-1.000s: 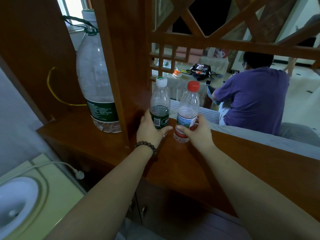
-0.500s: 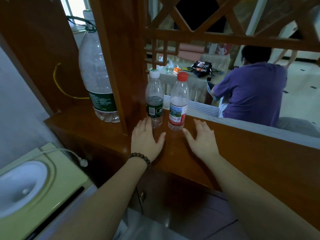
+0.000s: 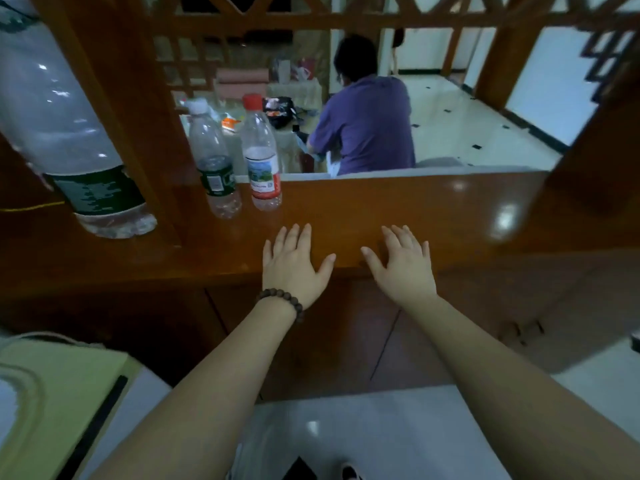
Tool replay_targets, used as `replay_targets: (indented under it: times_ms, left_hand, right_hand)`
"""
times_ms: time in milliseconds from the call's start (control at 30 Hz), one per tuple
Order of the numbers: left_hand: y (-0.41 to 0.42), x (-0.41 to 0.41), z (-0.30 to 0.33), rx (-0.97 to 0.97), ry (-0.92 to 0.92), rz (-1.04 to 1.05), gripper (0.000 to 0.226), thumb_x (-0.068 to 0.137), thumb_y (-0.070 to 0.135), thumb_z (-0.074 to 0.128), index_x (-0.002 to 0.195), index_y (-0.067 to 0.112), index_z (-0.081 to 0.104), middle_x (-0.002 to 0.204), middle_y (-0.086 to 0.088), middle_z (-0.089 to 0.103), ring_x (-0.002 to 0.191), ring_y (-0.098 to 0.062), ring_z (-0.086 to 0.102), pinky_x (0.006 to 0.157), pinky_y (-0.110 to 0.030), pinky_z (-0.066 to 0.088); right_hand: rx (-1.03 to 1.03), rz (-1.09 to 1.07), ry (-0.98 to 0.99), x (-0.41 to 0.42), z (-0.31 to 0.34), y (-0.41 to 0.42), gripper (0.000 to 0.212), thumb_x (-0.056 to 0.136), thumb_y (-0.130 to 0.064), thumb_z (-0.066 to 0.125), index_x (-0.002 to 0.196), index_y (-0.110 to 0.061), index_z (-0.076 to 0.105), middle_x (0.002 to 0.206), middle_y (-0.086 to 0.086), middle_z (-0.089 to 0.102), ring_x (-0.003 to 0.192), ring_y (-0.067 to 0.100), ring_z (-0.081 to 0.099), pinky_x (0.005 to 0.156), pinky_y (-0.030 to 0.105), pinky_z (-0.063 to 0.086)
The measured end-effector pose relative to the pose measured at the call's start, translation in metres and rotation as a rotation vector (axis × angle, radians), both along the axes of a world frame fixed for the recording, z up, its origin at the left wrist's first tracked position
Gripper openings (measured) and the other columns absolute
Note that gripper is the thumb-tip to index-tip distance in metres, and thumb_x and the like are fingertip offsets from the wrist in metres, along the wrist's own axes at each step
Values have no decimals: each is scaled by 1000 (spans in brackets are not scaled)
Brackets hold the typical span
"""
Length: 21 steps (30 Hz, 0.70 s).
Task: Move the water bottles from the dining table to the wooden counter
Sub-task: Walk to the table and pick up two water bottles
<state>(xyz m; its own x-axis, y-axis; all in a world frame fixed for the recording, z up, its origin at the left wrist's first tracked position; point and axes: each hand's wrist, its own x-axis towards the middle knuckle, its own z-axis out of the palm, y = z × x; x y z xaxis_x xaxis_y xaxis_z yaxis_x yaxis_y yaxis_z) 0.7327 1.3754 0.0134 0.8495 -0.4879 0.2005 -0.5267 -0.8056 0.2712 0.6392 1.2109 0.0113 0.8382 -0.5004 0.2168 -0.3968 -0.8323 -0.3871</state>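
Two small water bottles stand upright side by side on the wooden counter. The white-capped bottle has a dark green label. The red-capped bottle to its right has a red and white label. My left hand, with a bead bracelet on the wrist, hovers flat with fingers spread over the counter's near edge, below and to the right of the bottles. My right hand is spread the same way further right. Neither hand touches a bottle.
A large water jug stands on the counter at left, behind a wooden post. Lattice woodwork runs above the counter. Beyond it a person in a purple shirt sits by a cluttered table. A yellow-green appliance sits at lower left.
Both hands have let go of the two small bottles and pulled back toward me to the counter's near edge, fingers spread. The bottles stay standing on the counter. The view has shifted right.
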Motion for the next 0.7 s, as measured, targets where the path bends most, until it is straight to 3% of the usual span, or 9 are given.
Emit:
replay_targets:
  times_ms: [333,700]
  left_hand:
    - [-70,-161,-30,43,55,-488,75,90,64,32,151,24,17,158,-1,19,147,-21,10,118,-47,8]
    - [-139,-425,-37,93,130,-1152,74,91,59,37,151,22,17,158,1,19,146,-19,10,118,-45,6]
  right_hand:
    - [61,-532,35,-222,-41,1,64,93,-56,41,144,-18,38,153,4,34,147,20,16,118,52,11]
    - [137,-1197,165,-509,-42,44,65,96,-56,30,149,-18,25,158,3,23,148,20,11,118,47,7]
